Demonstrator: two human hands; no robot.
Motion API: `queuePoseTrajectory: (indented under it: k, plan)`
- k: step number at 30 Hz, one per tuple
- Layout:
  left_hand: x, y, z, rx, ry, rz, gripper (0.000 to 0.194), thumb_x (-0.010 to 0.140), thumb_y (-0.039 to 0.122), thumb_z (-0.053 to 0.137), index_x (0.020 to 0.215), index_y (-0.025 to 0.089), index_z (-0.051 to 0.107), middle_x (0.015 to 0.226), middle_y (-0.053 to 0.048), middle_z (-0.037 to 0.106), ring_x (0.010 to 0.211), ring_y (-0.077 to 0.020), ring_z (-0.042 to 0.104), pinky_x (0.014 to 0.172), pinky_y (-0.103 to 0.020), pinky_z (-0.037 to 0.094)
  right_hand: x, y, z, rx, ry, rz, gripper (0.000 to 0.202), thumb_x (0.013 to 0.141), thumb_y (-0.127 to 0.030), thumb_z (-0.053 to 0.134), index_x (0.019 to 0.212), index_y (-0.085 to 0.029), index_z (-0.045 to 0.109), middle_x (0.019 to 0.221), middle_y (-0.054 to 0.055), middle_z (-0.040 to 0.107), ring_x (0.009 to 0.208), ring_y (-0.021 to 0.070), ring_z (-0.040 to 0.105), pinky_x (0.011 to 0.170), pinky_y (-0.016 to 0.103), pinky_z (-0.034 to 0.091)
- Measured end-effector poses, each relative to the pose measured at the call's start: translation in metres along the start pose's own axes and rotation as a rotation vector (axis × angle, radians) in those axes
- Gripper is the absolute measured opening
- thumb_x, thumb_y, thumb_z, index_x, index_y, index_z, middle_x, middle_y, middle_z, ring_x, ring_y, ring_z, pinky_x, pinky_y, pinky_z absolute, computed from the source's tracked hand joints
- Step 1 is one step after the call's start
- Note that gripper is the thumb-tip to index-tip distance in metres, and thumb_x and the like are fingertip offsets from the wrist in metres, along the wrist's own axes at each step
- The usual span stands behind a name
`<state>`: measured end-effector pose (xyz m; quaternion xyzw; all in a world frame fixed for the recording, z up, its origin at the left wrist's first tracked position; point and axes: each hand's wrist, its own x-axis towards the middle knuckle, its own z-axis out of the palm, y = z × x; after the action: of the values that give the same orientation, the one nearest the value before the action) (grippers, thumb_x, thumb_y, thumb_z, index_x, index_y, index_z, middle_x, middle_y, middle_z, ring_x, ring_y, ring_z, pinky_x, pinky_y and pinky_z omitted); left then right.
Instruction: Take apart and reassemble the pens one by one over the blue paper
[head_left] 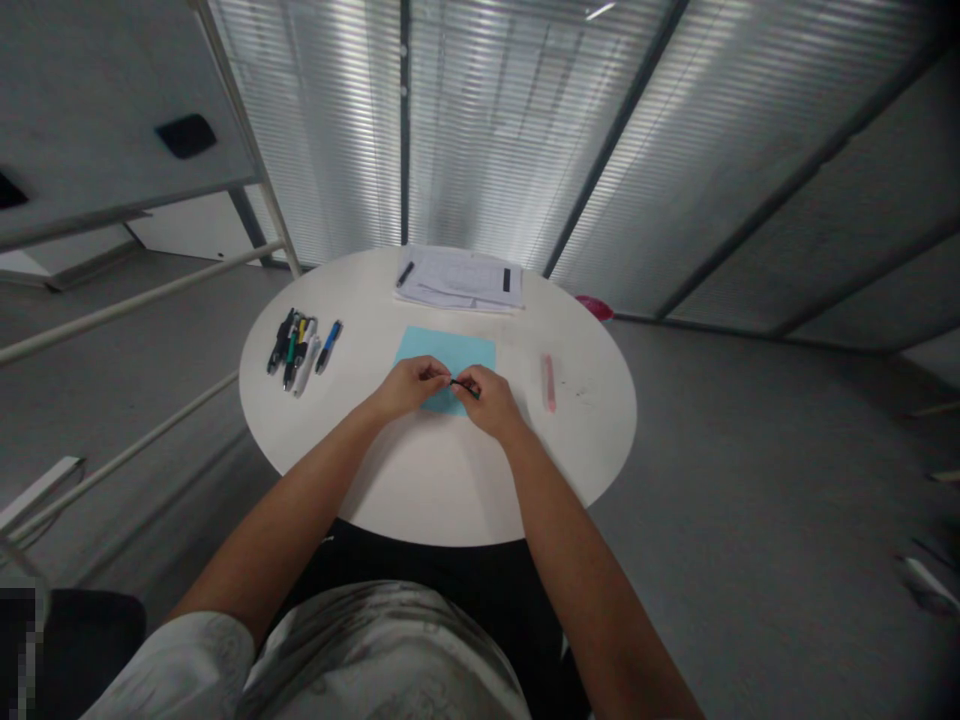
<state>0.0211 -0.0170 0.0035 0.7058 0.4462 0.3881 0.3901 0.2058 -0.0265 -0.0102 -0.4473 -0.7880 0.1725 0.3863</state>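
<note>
Rod (474, 393), slim and black, is right there between the two hands, above the blue sheet (469, 350) in the middle of the table (442, 490). Left hand (409, 387) has thumb and finger pinched at its left end; right hand (491, 400) has fingers closed on it further along, and more of its visible length lies on that side. So neither hand has any reach to make — the rod is in both sets of fingertips, though the right looks to have the fuller hold. Long axis? It runs across the body, hand to hand, slanting so the right end sits a little nearer the person. Whether it brushes the sheet, I can't tell; the fingers hide part of it. Off to the left, well apart, pens (290, 352) in a cluster, a blue pen (328, 347) just beside them — papers (461, 275) beyond, a pink stick (549, 383) to the right.
</note>
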Motion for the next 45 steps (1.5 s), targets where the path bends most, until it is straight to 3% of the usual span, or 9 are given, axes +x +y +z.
queuePoseTrajectory:
  k: [10, 18, 25, 34, 45]
  plan:
    - [0.002, -0.015, 0.005, -0.035, -0.04, 0.016, 0.023, 0.075, 0.037, 0.066, 0.079, 0.015, 0.07, 0.073, -0.003, 0.067, 0.066, -0.0119, 0.056, 0.062, -0.024, 0.042, -0.003, 0.004, 0.0, 0.102, -0.045, 0.08, 0.009, 0.079, -0.027, 0.06, 0.085, -0.021, 0.056, 0.069, -0.002, 0.057, 0.063, 0.0122, 0.053, 0.063, 0.026, 0.043]
    - [0.002, -0.01, 0.001, -0.052, -0.039, 0.01, 0.025, 0.073, 0.036, 0.068, 0.083, 0.014, 0.072, 0.075, -0.004, 0.069, 0.065, -0.0116, 0.056, 0.061, -0.024, 0.041, -0.003, 0.006, -0.002, 0.206, -0.048, 0.093, 0.008, 0.077, -0.024, 0.058, 0.083, -0.02, 0.057, 0.069, -0.001, 0.057, 0.065, 0.012, 0.055, 0.063, 0.024, 0.043]
    - [0.003, -0.016, -0.001, 0.02, -0.068, 0.044, 0.023, 0.075, 0.035, 0.067, 0.087, 0.016, 0.072, 0.08, -0.004, 0.071, 0.072, -0.0133, 0.06, 0.066, -0.024, 0.045, -0.003, 0.005, -0.003, 0.235, -0.052, 0.138, 0.004, 0.076, -0.021, 0.055, 0.079, -0.019, 0.057, 0.065, -0.002, 0.056, 0.06, 0.0109, 0.054, 0.058, 0.023, 0.043]
    - [0.001, -0.012, 0.0, 0.02, -0.061, 0.065, 0.021, 0.073, 0.031, 0.068, 0.086, 0.016, 0.074, 0.077, -0.003, 0.07, 0.067, -0.0118, 0.059, 0.063, -0.023, 0.044, -0.003, 0.004, -0.005, 0.356, -0.034, 0.26, 0.005, 0.076, -0.023, 0.054, 0.075, -0.019, 0.056, 0.055, -0.005, 0.052, 0.043, 0.009, 0.054, 0.042, 0.02, 0.037]
    - [0.0, -0.008, 0.003, -0.128, -0.024, 0.0, 0.024, 0.068, 0.031, 0.073, 0.084, 0.014, 0.074, 0.067, -0.002, 0.066, 0.057, -0.0092, 0.052, 0.053, -0.021, 0.038, -0.002, 0.006, -0.006, 0.549, -0.062, 0.305, 0.004, 0.072, -0.022, 0.058, 0.075, -0.019, 0.057, 0.057, -0.005, 0.052, 0.042, 0.0085, 0.052, 0.041, 0.02, 0.037]
